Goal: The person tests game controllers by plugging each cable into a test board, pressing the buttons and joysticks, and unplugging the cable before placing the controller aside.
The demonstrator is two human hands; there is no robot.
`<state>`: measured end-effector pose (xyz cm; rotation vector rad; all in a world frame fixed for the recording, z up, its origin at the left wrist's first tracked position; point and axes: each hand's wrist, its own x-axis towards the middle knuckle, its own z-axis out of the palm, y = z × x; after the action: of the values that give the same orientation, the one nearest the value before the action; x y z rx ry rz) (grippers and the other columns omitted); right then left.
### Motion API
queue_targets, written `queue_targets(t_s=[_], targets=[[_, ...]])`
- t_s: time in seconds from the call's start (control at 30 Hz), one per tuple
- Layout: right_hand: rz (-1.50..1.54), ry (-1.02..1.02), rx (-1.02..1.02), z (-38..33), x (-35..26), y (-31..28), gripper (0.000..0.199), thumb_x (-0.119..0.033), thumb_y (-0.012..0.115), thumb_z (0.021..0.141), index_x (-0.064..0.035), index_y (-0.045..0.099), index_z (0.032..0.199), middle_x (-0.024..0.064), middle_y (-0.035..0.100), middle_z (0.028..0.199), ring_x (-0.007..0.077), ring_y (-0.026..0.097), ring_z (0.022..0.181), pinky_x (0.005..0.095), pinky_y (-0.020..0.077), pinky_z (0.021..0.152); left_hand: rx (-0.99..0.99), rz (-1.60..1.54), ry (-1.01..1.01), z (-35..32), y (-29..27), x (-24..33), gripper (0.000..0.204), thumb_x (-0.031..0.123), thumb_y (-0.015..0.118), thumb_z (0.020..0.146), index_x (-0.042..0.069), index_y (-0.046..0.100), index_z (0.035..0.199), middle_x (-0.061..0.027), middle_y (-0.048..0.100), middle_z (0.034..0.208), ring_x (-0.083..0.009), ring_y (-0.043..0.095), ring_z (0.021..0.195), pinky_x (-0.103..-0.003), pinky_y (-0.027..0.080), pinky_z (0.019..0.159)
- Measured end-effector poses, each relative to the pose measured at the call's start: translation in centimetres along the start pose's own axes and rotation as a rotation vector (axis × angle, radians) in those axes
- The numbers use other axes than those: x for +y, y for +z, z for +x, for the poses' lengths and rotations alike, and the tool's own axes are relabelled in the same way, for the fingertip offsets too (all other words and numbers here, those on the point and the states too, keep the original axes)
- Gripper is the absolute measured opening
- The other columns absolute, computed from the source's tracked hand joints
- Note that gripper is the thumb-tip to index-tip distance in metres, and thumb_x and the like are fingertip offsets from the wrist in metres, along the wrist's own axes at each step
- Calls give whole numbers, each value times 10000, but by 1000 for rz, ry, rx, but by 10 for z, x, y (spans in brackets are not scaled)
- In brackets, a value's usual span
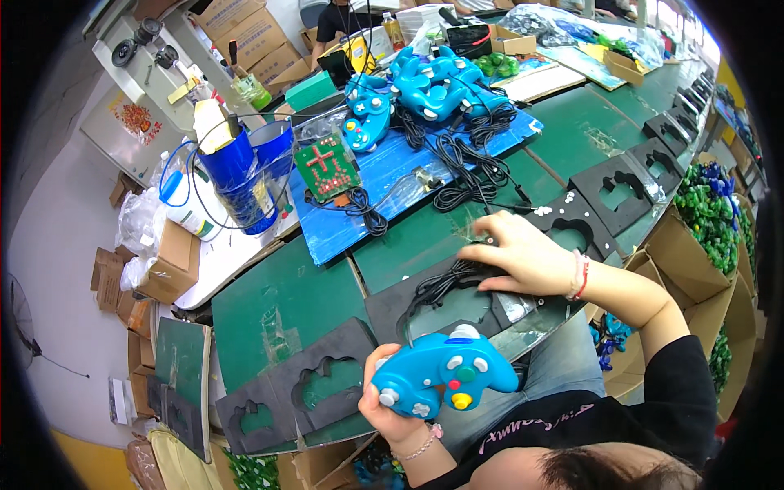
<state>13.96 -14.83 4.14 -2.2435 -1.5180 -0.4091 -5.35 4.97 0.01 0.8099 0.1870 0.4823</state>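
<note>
A blue game controller [445, 371] with grey sticks and coloured buttons is held at its left grip by my left hand [392, 404], face up over the bench's near edge. Its black cable [441, 286] runs up into a tied bundle lying across a black foam cutout [392, 306]. My right hand [523, 257] is at the right end of that bundle, thumb below and curled fingers above it; some fingertips are blurred. Beyond lies a blue board [327, 233] bearing a pile of blue controllers [433, 82], black cables and a green circuit board [327, 167].
More black foam cutouts [327, 384] line the green bench [286, 302] along its near edge. Blue cups [237, 175] stand at the left. Cardboard boxes [686, 241] of green and blue parts stand at the right. Another person [347, 23] is at the far side.
</note>
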Motion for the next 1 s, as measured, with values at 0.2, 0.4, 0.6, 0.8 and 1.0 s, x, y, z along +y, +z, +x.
queue_targets(t_s=[0.2,0.4,0.6,0.8,1.0], targets=[[404,163,-282,-13,-1,-36,267,-169,593,869,-85,534,1116,140,589,868,315,607,702,384,494,656,67,51,60,-1,-2,9,574,485,450,816,8,496,1134,-192,614,1014,-300,627,908,-403,530,782],[1564,372,-13,-15,6,-70,348,-210,649,857,-21,543,1130,46,587,880,81,512,673,205,416,607,117,-31,112,6,1,17,581,476,426,832,4,499,1163,-189,613,1045,-299,617,934,-418,518,814],[804,144,110,36,19,-45,201,-149,568,919,-18,608,1065,46,606,956,99,550,892,264,442,819,-40,159,48,14,-3,3,674,462,485,794,-91,469,1178,-214,613,1014,-252,608,943,-328,499,809],[1144,554,-168,70,49,-1,292,-303,542,939,-21,594,995,24,619,804,66,561,735,229,456,629,-171,163,-30,11,-6,5,662,456,531,805,-85,471,1181,-277,589,1122,-272,606,972,-348,488,858],[740,685,-305,83,77,55,343,-272,487,953,34,605,1056,41,629,789,110,565,704,254,463,670,-125,358,53,13,5,3,667,464,509,807,-81,465,1189,-219,598,1064,-244,614,934,-330,507,809]])
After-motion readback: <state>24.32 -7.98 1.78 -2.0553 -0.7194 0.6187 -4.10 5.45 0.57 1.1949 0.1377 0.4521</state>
